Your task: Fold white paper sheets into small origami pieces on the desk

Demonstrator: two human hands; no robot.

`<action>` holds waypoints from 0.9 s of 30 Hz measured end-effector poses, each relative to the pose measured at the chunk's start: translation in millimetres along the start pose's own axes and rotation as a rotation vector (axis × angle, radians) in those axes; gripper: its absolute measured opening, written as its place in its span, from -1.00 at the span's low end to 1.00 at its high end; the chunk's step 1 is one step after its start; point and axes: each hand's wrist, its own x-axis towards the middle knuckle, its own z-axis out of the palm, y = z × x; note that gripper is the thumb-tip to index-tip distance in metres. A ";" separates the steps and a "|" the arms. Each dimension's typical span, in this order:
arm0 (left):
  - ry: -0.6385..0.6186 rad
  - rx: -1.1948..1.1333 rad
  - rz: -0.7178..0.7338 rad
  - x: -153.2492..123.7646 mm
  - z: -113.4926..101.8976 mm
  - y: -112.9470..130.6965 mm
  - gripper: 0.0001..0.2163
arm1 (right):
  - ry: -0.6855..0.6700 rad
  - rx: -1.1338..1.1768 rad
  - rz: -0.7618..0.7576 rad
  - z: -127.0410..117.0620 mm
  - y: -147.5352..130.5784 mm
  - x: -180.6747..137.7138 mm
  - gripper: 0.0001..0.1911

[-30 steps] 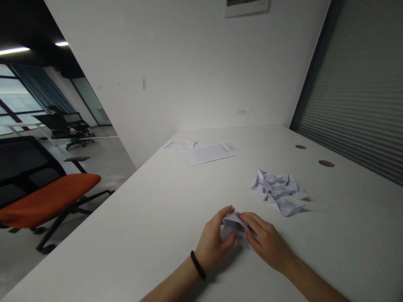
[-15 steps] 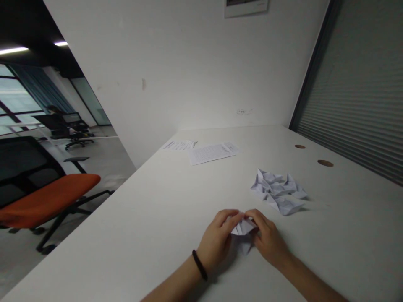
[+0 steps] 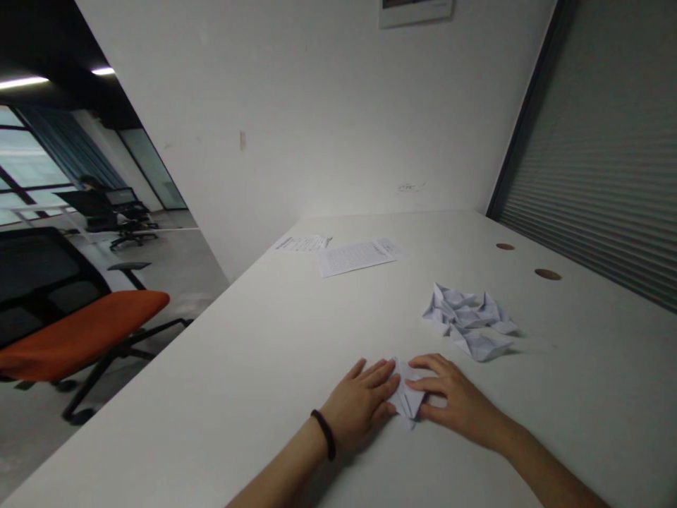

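Observation:
A small folded piece of white paper (image 3: 406, 399) lies on the white table (image 3: 264, 367) near its front edge. My left hand (image 3: 360, 406), with a black band on the wrist, lies flat on the paper's left side, fingers stretched out. My right hand (image 3: 455, 403) presses down on the paper's right side, fingers extended and together. Most of the paper is covered by the two hands. A pile of folded white paper shapes (image 3: 468, 322) sits a little beyond my right hand.
Two printed sheets (image 3: 355, 255) lie further back near the wall. Two round cable holes (image 3: 547, 274) are at the right by the ribbed shutter. An orange office chair (image 3: 79, 331) stands off the table's left edge.
Both hands went from pinching the paper held slightly up to lying flat on it, pressing it against the table. The paper now lies flatter.

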 end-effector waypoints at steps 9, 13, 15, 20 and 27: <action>0.297 -0.251 -0.220 16.3 12.3 -0.8 -0.69 | 0.170 0.110 0.162 15.5 8.0 14.7 -0.83; 0.427 -0.451 -0.268 19.0 22.8 -4.2 -0.46 | 0.207 0.025 0.242 25.6 8.4 17.3 -0.79; 0.437 -0.594 -0.314 19.2 26.7 -7.7 -0.44 | 0.167 -0.036 0.231 27.3 7.1 16.6 -0.75; 0.374 -0.853 -0.388 19.0 31.1 -11.5 -0.41 | 0.099 -0.052 0.245 25.8 3.3 14.0 -0.60; 0.366 -0.611 -0.317 17.9 20.3 1.8 -0.57 | 0.135 0.348 0.220 22.8 -9.1 13.0 -0.75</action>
